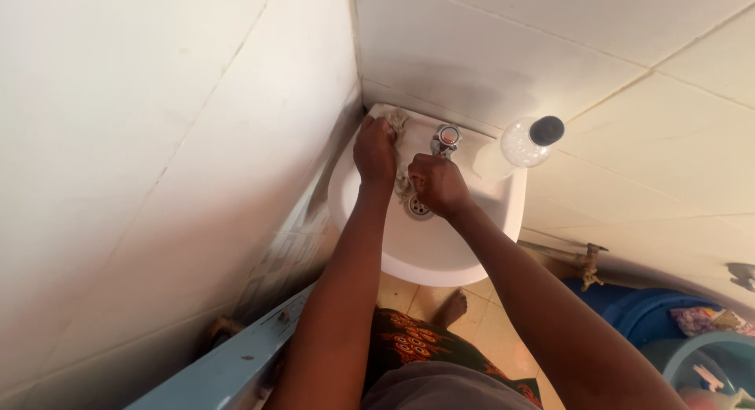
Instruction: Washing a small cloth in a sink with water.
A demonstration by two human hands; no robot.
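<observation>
I see L hand and R hand, fingers clamped on pale wet cloth, over white ceramic basin w/ chrome tap.

The left hand covers most of the cloth, so its full shape cannot be seen. The right hand hides part of the drain and its fingers are curled under, out of sight. The blue tub and light blue basin are cut by the picture's edge.
</observation>
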